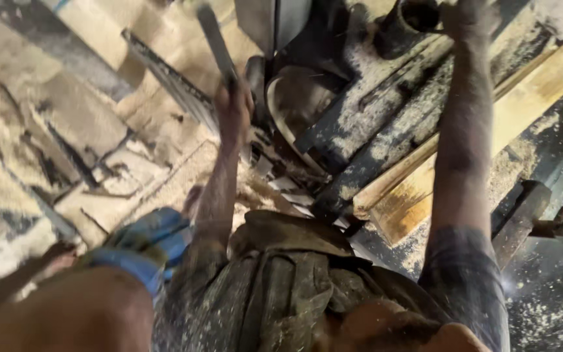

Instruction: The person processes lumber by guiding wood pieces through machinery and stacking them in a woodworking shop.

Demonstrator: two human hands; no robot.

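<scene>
The floor (47,130) on the left is pale and thick with sawdust, with dark cracks and thin scraps of wood lying in it. Left of the wooden plank, low in the picture, a blue slipper (148,238) sits on the foot of the person, and a bare leg fills the bottom left corner.

Further left of the plank, the left hand (232,111) is closed tight around a long grey metal bar (215,39). The bar rises from the fist toward the top edge and leans a little to the left. Just beside this hand, a dark toothed strip (171,81) lies slanted on the sawdust.

Between the left hand and the plank stands a dark machine frame (360,130), its beams dusted with sawdust, with a curved dark guard (294,98) at its left end.

The wooden plank (490,130) is yellow and long, and it lies slanted across the frame, from the lower middle up to the right edge.

Above the plank, at the top edge, the right hand (467,19) reaches to a dark round pipe (412,19). The picture is blurred there, so I cannot tell if the fingers are closed on it or only touch it. The right forearm crosses over the plank.
</scene>
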